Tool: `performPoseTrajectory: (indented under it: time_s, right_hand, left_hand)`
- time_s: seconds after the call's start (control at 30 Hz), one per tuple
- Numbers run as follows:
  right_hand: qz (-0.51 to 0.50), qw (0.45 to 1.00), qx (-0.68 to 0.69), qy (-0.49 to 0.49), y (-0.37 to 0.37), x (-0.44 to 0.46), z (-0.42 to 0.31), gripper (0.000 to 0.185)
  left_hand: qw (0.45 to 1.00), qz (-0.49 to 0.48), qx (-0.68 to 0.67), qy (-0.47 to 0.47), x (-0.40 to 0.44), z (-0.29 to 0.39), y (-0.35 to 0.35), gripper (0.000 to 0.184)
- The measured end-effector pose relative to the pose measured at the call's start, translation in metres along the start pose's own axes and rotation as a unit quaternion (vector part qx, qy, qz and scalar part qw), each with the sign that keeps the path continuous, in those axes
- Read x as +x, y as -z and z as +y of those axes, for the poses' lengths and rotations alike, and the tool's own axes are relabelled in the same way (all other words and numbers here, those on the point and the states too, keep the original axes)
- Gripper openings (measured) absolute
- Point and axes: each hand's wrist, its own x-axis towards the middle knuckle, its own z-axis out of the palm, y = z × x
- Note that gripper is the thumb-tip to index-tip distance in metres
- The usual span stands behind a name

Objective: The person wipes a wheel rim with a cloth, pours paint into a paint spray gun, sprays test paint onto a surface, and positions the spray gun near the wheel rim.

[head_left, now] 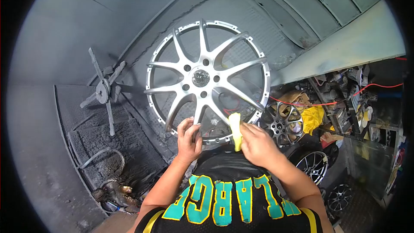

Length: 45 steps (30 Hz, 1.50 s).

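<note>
A silver alloy wheel (210, 56) with several paired spokes faces me in the middle of the view. Bolt holes ring its hub, and a rough, mottled dark patch fills the centre. My left hand (189, 141) is curled round the end of a lower spoke at the wheel's near edge. A pale yellow cloth (235, 132) is pinched in my right hand (258, 143), close to the lower right part of the wheel. The cloth overlaps a spoke in view; whether it touches the metal I cannot tell.
A grey-coated stand with several arms (102, 91) is at the left, above a dark textured mat (114, 146). More wheels (282, 124) lie at the lower right, beside a yellow cloth bundle (312, 118). A red hose (332, 103) crosses before cluttered shelves.
</note>
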Motion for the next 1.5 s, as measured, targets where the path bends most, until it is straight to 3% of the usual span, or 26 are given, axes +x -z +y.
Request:
performPoseTrajectory:
  time_s: [0.1,0.37,0.5,0.57,0.73,0.83,0.9,1.07,1.17,1.3,1.5]
  right_hand:
    - [0.020,1.000,0.013,0.019,-0.009,0.013,-0.009,0.055]
    - [0.029,0.994,0.100,0.030,-0.020,0.080,-0.005,0.041]
    - [0.041,0.999,0.034,-0.002,-0.026,0.070,-0.007,0.040]
    - [0.067,0.995,-0.018,0.068,-0.019,0.046,0.000,0.045]
    - [0.005,0.992,-0.115,0.052,0.000,0.005,0.002,0.042]
    - [-0.036,0.985,-0.158,0.061,0.003,-0.003,0.003,0.030]
    - [-0.027,0.990,-0.120,0.065,0.011,-0.010,-0.002,0.026]
    - [0.047,0.998,-0.009,0.046,0.020,-0.022,-0.015,0.029]
    - [0.042,0.999,0.003,0.022,0.018,-0.031,-0.013,0.029]
    - [0.072,0.997,0.025,0.014,0.011,-0.037,-0.007,0.028]
    - [0.086,0.995,0.055,0.018,0.011,-0.039,-0.006,0.027]
  left_hand:
    - [1.000,-0.001,0.007,0.012,-0.001,0.001,-0.001,0.050]
    - [1.000,0.010,0.022,0.007,-0.004,-0.002,-0.007,0.050]
    - [1.000,0.017,0.026,0.003,-0.005,-0.002,-0.010,0.049]
    - [1.000,0.005,0.018,0.017,-0.005,-0.001,-0.010,0.049]
    - [1.000,-0.006,0.013,-0.016,-0.004,-0.019,0.005,0.050]
    - [0.999,-0.012,-0.010,-0.037,0.001,-0.034,0.018,0.044]
    - [0.999,-0.025,-0.012,-0.042,0.008,-0.039,0.030,0.047]
    - [0.990,-0.009,0.134,-0.051,0.036,-0.005,0.069,0.034]
    - [0.992,-0.045,0.112,-0.039,0.033,0.021,0.062,0.038]
    - [0.984,-0.099,0.140,0.044,0.036,0.050,0.048,0.062]
    - [0.969,-0.131,0.207,0.039,0.045,0.051,0.049,0.070]
